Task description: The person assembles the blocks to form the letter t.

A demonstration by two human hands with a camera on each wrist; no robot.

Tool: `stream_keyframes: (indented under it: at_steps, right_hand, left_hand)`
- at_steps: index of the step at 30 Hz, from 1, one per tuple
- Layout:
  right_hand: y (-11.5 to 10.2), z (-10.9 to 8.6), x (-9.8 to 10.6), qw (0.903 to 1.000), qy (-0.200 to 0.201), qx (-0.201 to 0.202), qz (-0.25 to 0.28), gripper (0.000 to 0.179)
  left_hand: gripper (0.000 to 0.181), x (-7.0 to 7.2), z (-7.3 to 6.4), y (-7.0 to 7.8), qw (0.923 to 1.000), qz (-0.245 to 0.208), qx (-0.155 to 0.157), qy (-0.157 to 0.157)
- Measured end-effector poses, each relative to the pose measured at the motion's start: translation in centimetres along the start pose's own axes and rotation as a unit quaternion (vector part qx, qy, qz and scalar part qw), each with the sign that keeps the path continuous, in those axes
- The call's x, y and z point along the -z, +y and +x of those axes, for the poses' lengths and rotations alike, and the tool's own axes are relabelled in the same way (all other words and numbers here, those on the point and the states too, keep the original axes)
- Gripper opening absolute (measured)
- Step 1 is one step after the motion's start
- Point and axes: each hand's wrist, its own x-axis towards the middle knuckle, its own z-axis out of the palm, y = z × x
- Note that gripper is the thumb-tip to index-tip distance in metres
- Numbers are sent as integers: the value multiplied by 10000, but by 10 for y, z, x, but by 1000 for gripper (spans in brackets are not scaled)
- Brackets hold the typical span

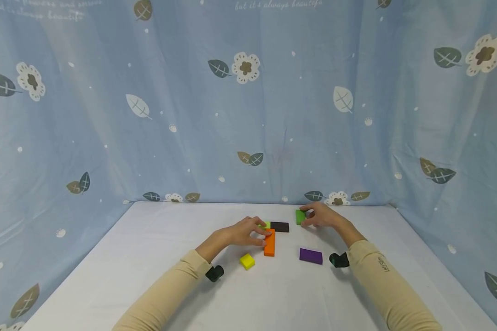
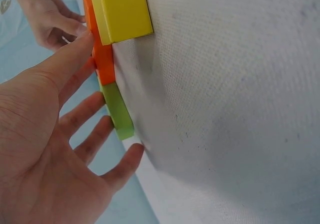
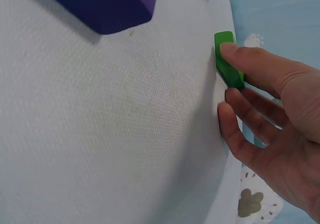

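Note:
My left hand is at an orange block, its thumb and index finger on it. In the left wrist view, its other fingers spread beside a light green block. The light green block meets the orange block's far end and is partly hidden by the hand in the head view. A black block lies end to end with the light green one. My right hand pinches a green block between thumb and fingers, at the table's far side, right of the black block.
A yellow block lies near the left wrist. To the right, a purple block lies in front of the right hand. All are on a white-covered table, with a patterned blue curtain behind and at both sides.

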Motion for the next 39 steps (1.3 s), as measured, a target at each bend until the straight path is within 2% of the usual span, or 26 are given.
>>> stream_keyframes:
  at_steps: [12,20,27,39]
  right_hand:
    - [-1,1,2,10000,32,23,-19,67]
    - [5,2,0,9998,41,194,-13,66]
    - [4,0,-1,9997,80,163,132,64]
    - [6,2,1,9987,64,391,331,61]
  left_hand:
    - [43,1,1,0,10000,18,23,-14]
    - [44,0,0,-2,10000,-57,-15,35]
    - [43,0,0,-1,10000,-76,22,36]
    - [43,-1,0,-3,10000,-12,-3,36]
